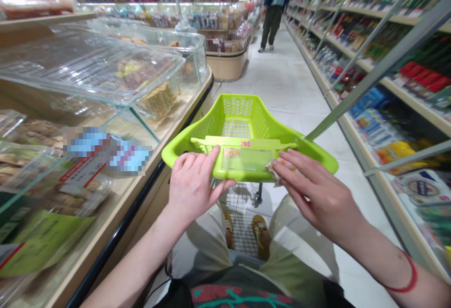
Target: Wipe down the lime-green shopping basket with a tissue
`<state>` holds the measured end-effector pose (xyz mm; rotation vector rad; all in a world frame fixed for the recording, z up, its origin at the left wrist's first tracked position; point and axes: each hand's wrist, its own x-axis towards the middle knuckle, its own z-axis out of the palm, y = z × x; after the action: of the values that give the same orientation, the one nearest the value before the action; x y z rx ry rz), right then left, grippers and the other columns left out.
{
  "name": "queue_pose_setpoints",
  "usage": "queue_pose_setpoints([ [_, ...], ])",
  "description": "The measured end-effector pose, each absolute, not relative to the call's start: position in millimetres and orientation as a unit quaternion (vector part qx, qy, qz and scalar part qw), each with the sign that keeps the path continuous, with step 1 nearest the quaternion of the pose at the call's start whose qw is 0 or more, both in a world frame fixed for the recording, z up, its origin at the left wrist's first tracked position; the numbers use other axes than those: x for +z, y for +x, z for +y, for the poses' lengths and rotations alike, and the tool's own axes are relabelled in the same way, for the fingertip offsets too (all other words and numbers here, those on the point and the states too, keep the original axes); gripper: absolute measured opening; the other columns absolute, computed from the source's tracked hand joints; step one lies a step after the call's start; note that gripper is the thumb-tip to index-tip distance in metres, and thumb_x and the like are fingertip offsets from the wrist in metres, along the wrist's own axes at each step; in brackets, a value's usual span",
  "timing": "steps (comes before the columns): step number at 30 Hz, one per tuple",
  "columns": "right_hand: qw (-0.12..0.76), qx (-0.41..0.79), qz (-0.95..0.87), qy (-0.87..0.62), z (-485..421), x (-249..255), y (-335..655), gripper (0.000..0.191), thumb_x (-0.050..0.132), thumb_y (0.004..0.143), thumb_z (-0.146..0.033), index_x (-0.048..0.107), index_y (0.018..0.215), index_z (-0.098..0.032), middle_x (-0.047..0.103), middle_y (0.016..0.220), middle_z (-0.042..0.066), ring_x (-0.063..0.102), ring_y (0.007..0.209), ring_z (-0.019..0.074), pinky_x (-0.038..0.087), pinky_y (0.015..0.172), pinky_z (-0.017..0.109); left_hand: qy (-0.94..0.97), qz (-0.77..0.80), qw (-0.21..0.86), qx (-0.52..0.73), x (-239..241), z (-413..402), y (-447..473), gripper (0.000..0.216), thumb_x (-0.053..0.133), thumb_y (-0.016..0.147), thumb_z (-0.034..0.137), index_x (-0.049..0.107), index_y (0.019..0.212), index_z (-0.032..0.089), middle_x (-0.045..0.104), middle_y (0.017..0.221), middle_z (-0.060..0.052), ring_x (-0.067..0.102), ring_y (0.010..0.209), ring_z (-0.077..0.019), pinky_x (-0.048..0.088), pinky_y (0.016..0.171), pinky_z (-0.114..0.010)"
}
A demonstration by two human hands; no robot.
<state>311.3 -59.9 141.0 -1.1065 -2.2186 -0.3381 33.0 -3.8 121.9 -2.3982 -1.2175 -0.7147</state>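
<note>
With the left hand's (192,178) grip closed over the near rim of the green shopping cart (246,175), steady guiding seems best — while the right hand's (319,190) narrow grip should pin its crumpled wrapper (276,172), at the rim's right, lightly.

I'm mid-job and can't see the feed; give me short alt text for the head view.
A right hand holds a small crumpled, patterned item against the near edge of a lime-green shopping cart, where the left hand also rests. Clear food cases line the aisle's left, stocked shelves its right; another person is farther ahead.
</note>
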Motion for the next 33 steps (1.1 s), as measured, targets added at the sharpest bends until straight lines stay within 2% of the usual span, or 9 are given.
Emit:
queue_pose_setpoints([
  [6, 0.351, -0.155, -0.799, -0.463, -68.5, 134.3, 354.5, 0.051, 0.064, 0.089, -0.006, 0.060, 0.136, -0.025, 0.068, 0.130, 0.012, 0.063, 0.124, 0.0309, 0.054, 0.105, 0.053, -0.844, -0.431, 0.185, -0.259, 121.8, -5.6, 35.4, 0.073, 0.056, 0.089, 0.062, 0.052, 0.138, 0.007, 0.069, 0.099, -0.012, 0.057, 0.092, -0.0283, 0.039, 0.089, -0.044],
  [10, 0.365, -0.167, -0.795, -0.454, -67.9, 128.9, 326.3, 0.047, 0.064, 0.088, -0.005, 0.062, 0.132, -0.019, 0.067, 0.129, 0.016, 0.061, 0.126, 0.0331, 0.054, 0.103, 0.055, -0.840, -0.431, 0.196, -0.266, 122.4, -6.5, 36.7, 0.074, 0.053, 0.090, 0.065, 0.053, 0.135, 0.007, 0.069, 0.098, -0.012, 0.056, 0.091, -0.0278, 0.038, 0.088, -0.043],
  [14, 0.369, -0.157, -0.814, -0.420, -66.5, 122.0, 296.0, 0.052, 0.065, 0.087, -0.004, 0.058, 0.137, -0.015, 0.067, 0.130, 0.019, 0.057, 0.131, 0.0340, 0.053, 0.106, 0.054, -0.842, -0.431, 0.187, -0.265, 122.5, -7.9, 32.7, 0.073, 0.054, 0.090, 0.065, 0.052, 0.138, 0.009, 0.070, 0.100, -0.011, 0.057, 0.092, -0.0276, 0.037, 0.089, -0.043],
  [19, 0.352, -0.146, -0.819, -0.429, -76.1, 119.3, 326.1, 0.065, 0.068, 0.084, -0.005, 0.054, 0.144, -0.025, 0.066, 0.134, 0.013, 0.060, 0.127, 0.0337, 0.056, 0.103, 0.055, -0.845, -0.413, 0.191, -0.281, 120.4, -9.7, 27.0, 0.074, 0.057, 0.088, 0.064, 0.049, 0.141, 0.013, 0.070, 0.101, -0.010, 0.059, 0.094, -0.0270, 0.037, 0.093, -0.043],
  [24, 0.390, -0.160, -0.760, -0.495, -85.6, 123.2, 355.4, 0.065, 0.063, 0.085, -0.004, 0.056, 0.142, -0.035, 0.067, 0.132, 0.006, 0.065, 0.120, 0.0340, 0.057, 0.100, 0.059, -0.836, -0.413, 0.180, -0.312, 117.9, -9.6, 29.1, 0.079, 0.057, 0.085, 0.069, 0.052, 0.140, 0.011, 0.067, 0.088, -0.008, 0.060, 0.084, -0.0263, 0.038, 0.094, -0.044],
  [33, 0.383, -0.142, -0.792, -0.453, -78.9, 121.5, 289.9, 0.055, 0.067, 0.083, -0.008, 0.058, 0.137, -0.018, 0.068, 0.128, 0.017, 0.059, 0.128, 0.0359, 0.056, 0.101, 0.056, -0.832, -0.438, 0.167, -0.297, 123.6, -25.4, 33.1, 0.086, 0.057, 0.081, 0.076, 0.051, 0.140, 0.015, 0.068, 0.088, -0.010, 0.062, 0.082, -0.0287, 0.041, 0.092, -0.050],
])
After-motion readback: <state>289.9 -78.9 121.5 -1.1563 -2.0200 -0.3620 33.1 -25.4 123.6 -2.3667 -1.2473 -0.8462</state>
